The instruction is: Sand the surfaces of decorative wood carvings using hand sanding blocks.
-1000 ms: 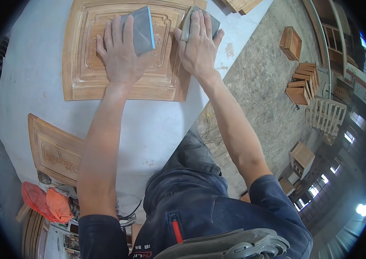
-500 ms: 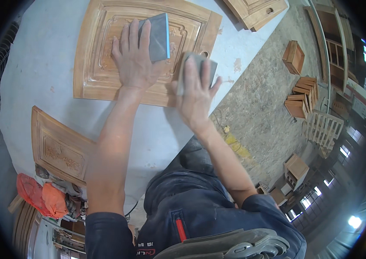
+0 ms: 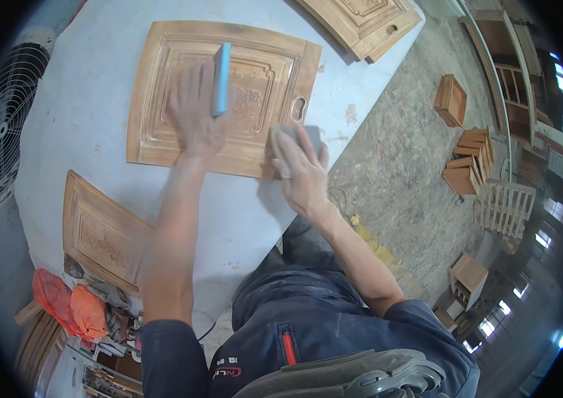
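A carved wooden cabinet door panel (image 3: 248,159) with an oval finger hole lies on the pale table. Over its left middle is my left hand (image 3: 195,109), blurred, gripping a flat grey sanding pad with a light blue edge (image 3: 222,79). The pad is tilted so that its blue edge mostly shows; my thumb is hard to make out. My right hand (image 3: 305,176) is closed round a grey sanding block (image 3: 310,136) at the panel's lower right corner, below the finger hole. Whether the block touches the panel cannot be told.
Another carved door (image 3: 368,26) lies at the table's far right edge, and a smaller carved panel (image 3: 106,232) at near left. Orange-red cloths (image 3: 89,312) sit beside it. A fan (image 3: 3,129) stands left. Wooden drawers (image 3: 470,159) rest on the floor at right.
The sanding pad in my left hand has tipped from showing its grey face to showing its blue edge. My right hand with the block sits lower against the panel. The view has shifted.
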{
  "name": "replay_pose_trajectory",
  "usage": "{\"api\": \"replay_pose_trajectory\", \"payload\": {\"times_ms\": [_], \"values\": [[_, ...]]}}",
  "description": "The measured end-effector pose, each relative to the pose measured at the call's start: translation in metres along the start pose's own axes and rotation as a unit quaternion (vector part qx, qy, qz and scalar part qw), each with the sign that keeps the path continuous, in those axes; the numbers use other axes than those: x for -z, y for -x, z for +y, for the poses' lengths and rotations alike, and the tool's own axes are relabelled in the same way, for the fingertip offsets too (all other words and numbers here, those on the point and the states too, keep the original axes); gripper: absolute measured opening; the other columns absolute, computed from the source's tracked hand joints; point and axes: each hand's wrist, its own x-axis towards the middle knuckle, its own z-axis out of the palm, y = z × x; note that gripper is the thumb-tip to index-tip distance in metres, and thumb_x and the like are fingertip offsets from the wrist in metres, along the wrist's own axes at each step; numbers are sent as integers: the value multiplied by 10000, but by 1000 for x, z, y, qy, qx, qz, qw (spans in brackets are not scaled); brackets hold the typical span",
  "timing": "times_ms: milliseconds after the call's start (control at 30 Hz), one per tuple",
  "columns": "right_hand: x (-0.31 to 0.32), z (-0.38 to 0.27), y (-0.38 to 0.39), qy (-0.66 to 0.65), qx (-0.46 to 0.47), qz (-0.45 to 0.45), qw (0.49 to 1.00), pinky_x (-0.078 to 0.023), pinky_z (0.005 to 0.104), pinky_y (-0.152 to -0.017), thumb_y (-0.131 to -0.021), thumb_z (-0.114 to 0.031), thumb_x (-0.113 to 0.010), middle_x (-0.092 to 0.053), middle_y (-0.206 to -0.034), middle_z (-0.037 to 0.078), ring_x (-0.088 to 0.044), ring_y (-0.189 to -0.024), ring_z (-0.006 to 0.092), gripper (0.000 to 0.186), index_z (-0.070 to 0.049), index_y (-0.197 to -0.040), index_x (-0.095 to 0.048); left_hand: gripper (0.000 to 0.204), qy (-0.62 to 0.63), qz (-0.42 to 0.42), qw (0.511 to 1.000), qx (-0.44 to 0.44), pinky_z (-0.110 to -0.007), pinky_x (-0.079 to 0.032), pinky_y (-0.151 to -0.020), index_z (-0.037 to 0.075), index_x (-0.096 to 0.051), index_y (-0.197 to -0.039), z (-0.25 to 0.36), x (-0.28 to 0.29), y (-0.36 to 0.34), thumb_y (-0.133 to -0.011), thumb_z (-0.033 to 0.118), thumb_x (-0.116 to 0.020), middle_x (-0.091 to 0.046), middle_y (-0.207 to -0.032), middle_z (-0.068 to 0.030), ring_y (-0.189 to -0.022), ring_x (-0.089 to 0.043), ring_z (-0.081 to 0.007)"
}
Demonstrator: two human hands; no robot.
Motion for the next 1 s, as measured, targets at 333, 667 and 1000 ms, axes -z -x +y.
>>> {"api": "replay_pose_trajectory", "payload": {"times_ms": [333, 667, 1000], "values": [[71, 104, -138, -346, -246, -32, 905, -532, 321, -663, -993, -421, -735, -690, -730, 96, -601, -645, 186, 473, 44, -910, -713, 509, 144, -144, 968, 143, -445, -578, -822, -36, -772, -1144, 72, 39, -12, -1014, 449, -690, -797, -936, -156, -832, -739, -333], [36, 112, -210, -179, -245, -146, 942, -559, 315, -523, -924, -477, -817, -745, -707, 155, -668, -542, 203, 590, 103, -830, -768, 452, 58, -343, 870, 349, -475, -571, -831, -18, -723, -1080, 89, 4, -40, -974, 421, -734, -779, -954, -178, -827, -726, -385], [47, 118, -218, -245, -283, -202, 905, -585, 322, -517, -899, -467, -867, -759, -740, 187, -707, -568, 225, 620, 145, -863, -768, 348, -79, -141, 952, 259, -504, -555, -715, 40, -649, -1092, 114, -56, -35, -960, 340, -768, -749, -856, -171, -710, -720, -399]]}}
